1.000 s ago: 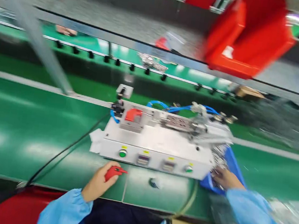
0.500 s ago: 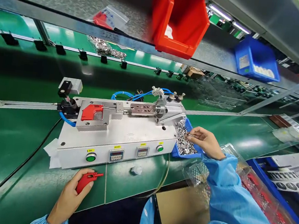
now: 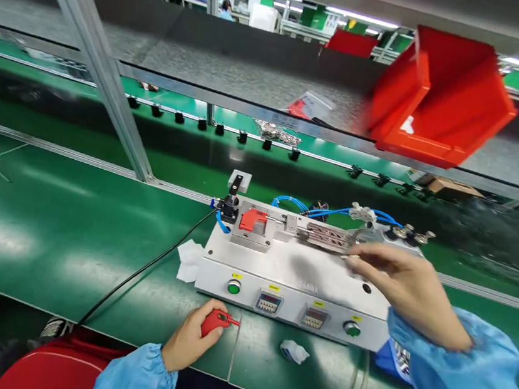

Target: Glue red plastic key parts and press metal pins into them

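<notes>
My left hand (image 3: 192,336) is closed around a red plastic piece (image 3: 215,323) at the front edge of the green bench, its thin tip pointing right. Over the right part of the grey machine (image 3: 298,265), my right hand (image 3: 395,280) pinches a small metal part (image 3: 349,256) beside the slotted copper-coloured section (image 3: 329,235). Another red piece (image 3: 253,220) lies in the metal fixture at the machine's left end. A blue bin (image 3: 393,362) of small metal parts is mostly hidden behind my right sleeve.
On the shelf above stand a large red bin (image 3: 445,104) and a plastic bag (image 3: 315,107). A crumpled white wad (image 3: 294,351) lies before the machine. A black cable (image 3: 146,267) crosses the bench on the left. A slanted metal post (image 3: 99,67) rises at left.
My right hand has moved from the blue bin up over the machine, holding a small metal part. The view has swung left. My left hand still holds the red piece.
</notes>
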Tool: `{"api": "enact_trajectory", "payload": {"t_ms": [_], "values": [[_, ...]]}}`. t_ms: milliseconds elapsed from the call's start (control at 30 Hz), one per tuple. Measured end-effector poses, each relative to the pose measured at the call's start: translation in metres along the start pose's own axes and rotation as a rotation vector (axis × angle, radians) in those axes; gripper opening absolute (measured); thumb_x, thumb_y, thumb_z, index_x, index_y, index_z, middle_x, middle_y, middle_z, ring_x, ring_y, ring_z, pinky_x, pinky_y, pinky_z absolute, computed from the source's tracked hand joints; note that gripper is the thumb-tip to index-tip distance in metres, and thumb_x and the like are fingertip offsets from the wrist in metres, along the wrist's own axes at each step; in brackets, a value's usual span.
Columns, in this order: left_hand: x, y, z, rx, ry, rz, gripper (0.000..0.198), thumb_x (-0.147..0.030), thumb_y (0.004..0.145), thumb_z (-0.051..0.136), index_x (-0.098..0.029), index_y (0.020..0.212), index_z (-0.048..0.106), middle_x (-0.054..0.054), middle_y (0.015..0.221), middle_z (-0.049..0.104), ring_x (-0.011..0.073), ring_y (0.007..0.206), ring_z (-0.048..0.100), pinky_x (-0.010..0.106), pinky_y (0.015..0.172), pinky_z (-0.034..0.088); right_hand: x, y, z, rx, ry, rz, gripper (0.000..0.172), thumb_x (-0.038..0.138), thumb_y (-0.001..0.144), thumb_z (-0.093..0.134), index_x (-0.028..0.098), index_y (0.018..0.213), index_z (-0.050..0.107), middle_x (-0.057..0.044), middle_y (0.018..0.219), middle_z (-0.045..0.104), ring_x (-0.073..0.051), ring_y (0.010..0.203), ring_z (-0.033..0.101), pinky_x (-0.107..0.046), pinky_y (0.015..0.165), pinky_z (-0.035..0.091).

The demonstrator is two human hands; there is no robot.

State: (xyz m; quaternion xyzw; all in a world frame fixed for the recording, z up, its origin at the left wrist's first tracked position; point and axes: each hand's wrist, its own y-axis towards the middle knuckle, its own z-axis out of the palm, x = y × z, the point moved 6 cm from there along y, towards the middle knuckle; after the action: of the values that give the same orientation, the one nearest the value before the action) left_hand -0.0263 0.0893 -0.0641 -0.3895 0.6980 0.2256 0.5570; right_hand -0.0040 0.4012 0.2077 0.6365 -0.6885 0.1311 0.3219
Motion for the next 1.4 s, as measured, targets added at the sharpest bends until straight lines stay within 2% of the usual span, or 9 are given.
{"api": "enact_trajectory", "payload": {"t_ms": [100, 300, 467, 567, 800, 967, 1133, 1267, 1400], "values": [[-0.005, 0.002, -0.001, -0.01, 0.0, 0.014, 0.028, -0.028, 0.084, 0.058, -0.022, 0.109, 0.068, 0.006, 0.105, 0.076, 0.0257, 0.094, 0.069, 0.037, 0.09, 0.054, 0.024, 0.054, 0.041, 0.105, -0.133, -0.179, 0.034, 0.051, 0.101, 0.061, 0.023, 0.092, 0.078, -0.007, 0.091, 0.075, -0.024, 0.079, 0.069, -0.036, 0.077, 0.056], [-0.008, 0.003, -0.002, -0.016, -0.006, 0.016, 0.028, -0.023, 0.081, 0.057, -0.022, 0.107, 0.066, 0.006, 0.1, 0.074, 0.0242, 0.09, 0.067, 0.035, 0.087, 0.053, 0.033, 0.122, 0.108, 0.297, -0.456, -0.271, 0.015, 0.014, 0.091, 0.063, 0.021, 0.085, 0.075, -0.005, 0.09, 0.075, -0.021, 0.081, 0.068, -0.03, 0.073, 0.048], [-0.007, 0.005, -0.003, 0.001, -0.001, 0.007, 0.031, -0.021, 0.08, 0.059, -0.023, 0.11, 0.066, 0.005, 0.102, 0.074, 0.0242, 0.091, 0.067, 0.035, 0.088, 0.053, 0.026, 0.12, 0.109, 0.234, -0.49, -0.251, 0.018, 0.017, 0.091, 0.068, 0.022, 0.108, 0.07, -0.001, 0.087, 0.074, -0.021, 0.077, 0.067, -0.029, 0.066, 0.046], [-0.007, 0.004, -0.003, 0.021, -0.007, 0.008, 0.031, -0.021, 0.08, 0.059, -0.024, 0.109, 0.067, 0.004, 0.103, 0.075, 0.0242, 0.093, 0.068, 0.035, 0.091, 0.053, 0.022, 0.105, 0.11, 0.209, -0.53, -0.3, 0.012, 0.022, 0.099, 0.06, 0.021, 0.101, 0.072, -0.007, 0.098, 0.074, -0.025, 0.09, 0.067, -0.034, 0.075, 0.051], [-0.008, 0.006, -0.003, 0.059, -0.039, 0.006, 0.033, -0.019, 0.078, 0.061, -0.025, 0.109, 0.066, 0.002, 0.104, 0.075, 0.0236, 0.096, 0.068, 0.034, 0.092, 0.053, 0.031, 0.083, 0.112, 0.141, -0.574, -0.5, 0.034, 0.026, 0.106, 0.043, 0.018, 0.116, 0.075, -0.014, 0.113, 0.071, -0.029, 0.1, 0.064, -0.046, 0.09, 0.057], [-0.008, 0.006, -0.005, 0.039, -0.012, -0.009, 0.033, -0.018, 0.078, 0.062, -0.025, 0.11, 0.067, 0.002, 0.102, 0.074, 0.0232, 0.093, 0.068, 0.034, 0.091, 0.053, 0.052, 0.099, 0.135, 0.276, -0.668, -0.432, 0.024, 0.017, 0.102, 0.053, 0.02, 0.118, 0.071, -0.012, 0.125, 0.066, -0.028, 0.112, 0.062, -0.041, 0.097, 0.055], [-0.007, 0.004, -0.004, 0.001, 0.011, -0.005, 0.033, -0.018, 0.079, 0.061, -0.024, 0.11, 0.066, 0.003, 0.101, 0.074, 0.0237, 0.093, 0.067, 0.035, 0.09, 0.053, 0.064, 0.119, 0.151, 0.357, -0.72, -0.344, 0.008, 0.012, 0.095, 0.065, 0.017, 0.097, 0.07, -0.014, 0.113, 0.065, -0.028, 0.104, 0.062, -0.037, 0.088, 0.054], [-0.008, 0.004, -0.003, -0.005, 0.002, 0.001, 0.031, -0.019, 0.08, 0.059, -0.023, 0.11, 0.066, 0.004, 0.1, 0.074, 0.0244, 0.091, 0.068, 0.036, 0.088, 0.053, 0.075, 0.132, 0.138, 0.392, -0.666, -0.373, 0.005, 0.013, 0.094, 0.066, 0.018, 0.092, 0.066, -0.011, 0.112, 0.064, -0.025, 0.099, 0.063, -0.034, 0.084, 0.053], [-0.007, 0.003, -0.002, -0.036, 0.015, 0.021, 0.03, -0.021, 0.081, 0.057, -0.024, 0.11, 0.066, 0.006, 0.105, 0.074, 0.0267, 0.095, 0.069, 0.04, 0.09, 0.054, 0.091, 0.12, 0.094, 0.219, -0.412, -0.479, 0.008, 0.021, 0.102, 0.053, 0.019, 0.099, 0.059, -0.01, 0.109, 0.062, -0.023, 0.096, 0.062, -0.035, 0.086, 0.052]]}}
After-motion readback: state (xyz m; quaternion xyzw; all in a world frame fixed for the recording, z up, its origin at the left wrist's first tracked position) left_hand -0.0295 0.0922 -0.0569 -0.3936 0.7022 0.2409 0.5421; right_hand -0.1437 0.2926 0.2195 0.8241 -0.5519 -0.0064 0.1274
